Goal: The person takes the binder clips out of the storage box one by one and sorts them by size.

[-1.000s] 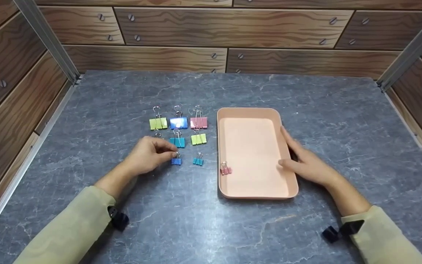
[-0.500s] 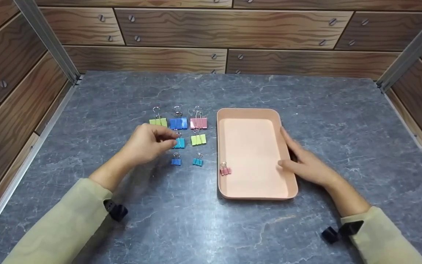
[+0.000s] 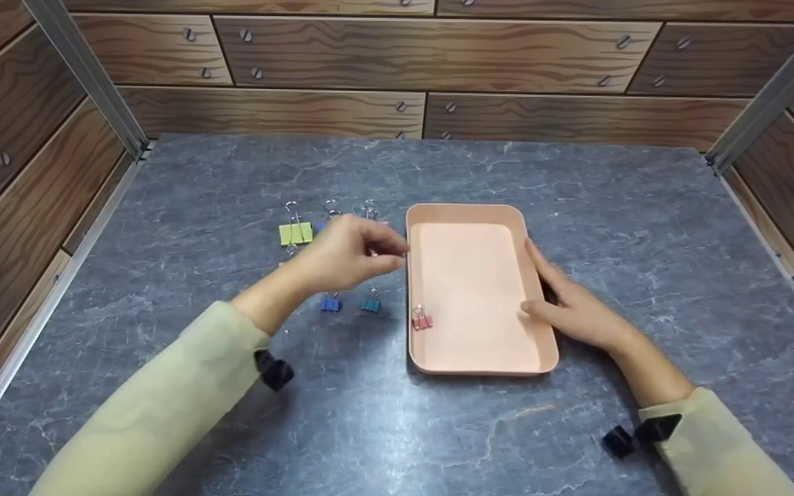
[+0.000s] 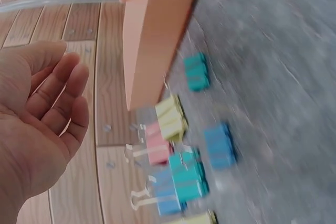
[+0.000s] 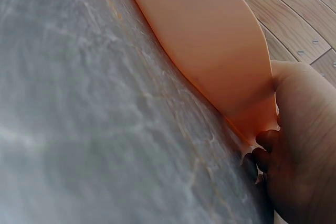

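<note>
My left hand (image 3: 352, 255) hovers above the group of binder clips, its fingertips near the left rim of a peach tray (image 3: 473, 289). In the left wrist view its fingers are loosely bent, and nothing shows between them. My right hand (image 3: 579, 313) grips the tray's right wall, thumb over the rim. A small pink binder clip (image 3: 422, 321) stands inside the tray at its left wall. On the tabletop are a small blue clip (image 3: 330, 304), a small teal clip (image 3: 371, 304) and a large green clip (image 3: 296, 233). My left hand hides others in the head view.
The left wrist view shows a yellow-green clip (image 4: 170, 119), a large pink clip (image 4: 157, 145), a medium teal clip (image 4: 189, 177) and a large blue clip (image 4: 168, 198). Wood-patterned walls (image 3: 438, 55) border the grey marbled table (image 3: 576, 179).
My left hand has moved from beside the small blue clip, up past the medium teal clip, then right towards the tray. The right hand and tray have stayed in place.
</note>
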